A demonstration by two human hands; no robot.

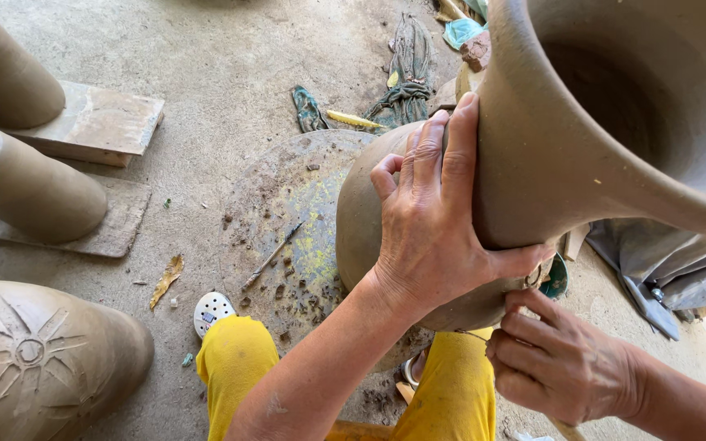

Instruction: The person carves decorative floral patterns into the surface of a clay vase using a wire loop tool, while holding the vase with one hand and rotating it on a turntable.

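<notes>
A large unfired brown clay vase [565, 139] with a wide flared mouth stands on a round, clay-spattered turntable [288, 212]. My left hand [435, 220] lies flat against the vase where the neck meets the round belly, fingers pointing up. My right hand [561, 363] is lower, at the near side of the belly, fingers curled around a thin stick-like tool [567, 428] whose end shows below the hand. My knees in yellow trousers [239, 359] are under the vase.
Other clay pots stand at the left: a carved one [38, 359] and two cylinders [26, 188] on wooden boards [100, 122]. Rags and tools [406, 77] lie on the dusty floor behind the turntable. Grey cloth [663, 261] lies at the right.
</notes>
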